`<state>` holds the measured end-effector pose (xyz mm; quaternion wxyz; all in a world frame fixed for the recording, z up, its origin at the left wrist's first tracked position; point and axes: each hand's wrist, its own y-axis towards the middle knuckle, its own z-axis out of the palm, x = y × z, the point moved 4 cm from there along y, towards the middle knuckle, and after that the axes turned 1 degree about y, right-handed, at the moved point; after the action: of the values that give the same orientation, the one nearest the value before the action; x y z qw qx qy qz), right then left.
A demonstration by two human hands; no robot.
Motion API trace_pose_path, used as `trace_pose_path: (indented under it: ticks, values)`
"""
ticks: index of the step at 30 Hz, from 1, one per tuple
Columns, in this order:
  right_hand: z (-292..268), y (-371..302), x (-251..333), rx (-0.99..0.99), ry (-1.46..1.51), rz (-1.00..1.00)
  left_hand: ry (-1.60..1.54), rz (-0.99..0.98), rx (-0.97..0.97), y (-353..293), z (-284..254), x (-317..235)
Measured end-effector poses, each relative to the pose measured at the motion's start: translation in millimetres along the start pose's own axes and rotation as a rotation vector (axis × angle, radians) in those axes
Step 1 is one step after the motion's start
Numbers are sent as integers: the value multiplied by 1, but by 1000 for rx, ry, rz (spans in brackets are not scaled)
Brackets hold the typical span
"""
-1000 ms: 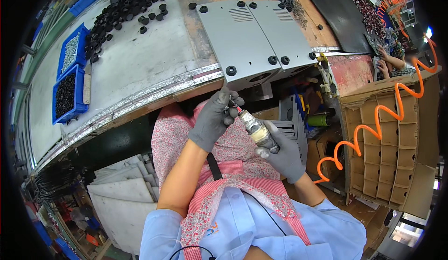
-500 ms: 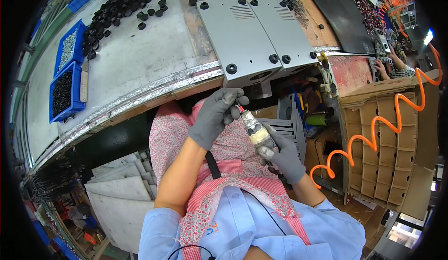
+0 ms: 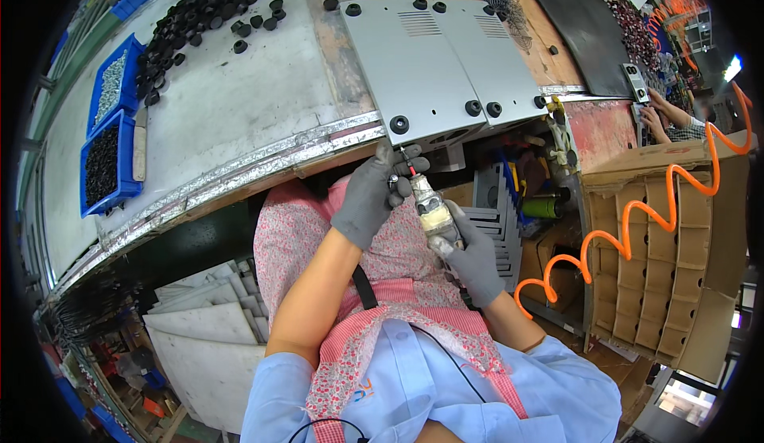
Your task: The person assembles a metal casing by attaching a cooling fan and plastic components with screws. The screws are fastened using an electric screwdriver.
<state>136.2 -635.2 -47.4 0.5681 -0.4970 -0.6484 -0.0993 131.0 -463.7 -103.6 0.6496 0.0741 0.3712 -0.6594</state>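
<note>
My right hand point(image 3: 469, 262) wears a grey glove and is wrapped round a power screwdriver point(image 3: 434, 214), worn and taped, its red-collared bit pointing up and away from me. My left hand point(image 3: 372, 196), also gloved, is curled beside the bit, with its fingertips near the bit's tip. Something small and shiny shows between its fingers, too small to name surely. Just beyond the tip is the near edge of a grey metal casing point(image 3: 398, 61), which has black rubber feet point(image 3: 399, 125) at its corners. A second grey casing point(image 3: 485, 61) lies alongside it.
Loose black rubber feet point(image 3: 215, 5) are heaped at the far left. Blue bins hold silver screws point(image 3: 110, 89) and black small parts point(image 3: 102, 165). An orange coiled hose point(image 3: 629, 244) hangs at right before a divided cardboard box point(image 3: 649, 276). Another person's hands point(image 3: 660, 113) work at far right.
The screwdriver and both hands have moved slightly, the left hand up toward the casing's near edge. More of the bit shows now. The casings sit slightly further right in view.
</note>
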Motion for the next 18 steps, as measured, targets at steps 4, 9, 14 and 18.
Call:
trace_pose_path:
  ticks: [4,9,14,18]
  values:
    - [6,1,-4,-8,80,-22,34,-16,-64,1,0,0]
    - [13,0,3,32,236,80,34,35,-51,5,0,2]
    - [18,-2,8,28,277,93,-28,34,-52,6,-1,2]
    - [19,1,1,16,299,48,-115,-50,-105,8,-2,3]
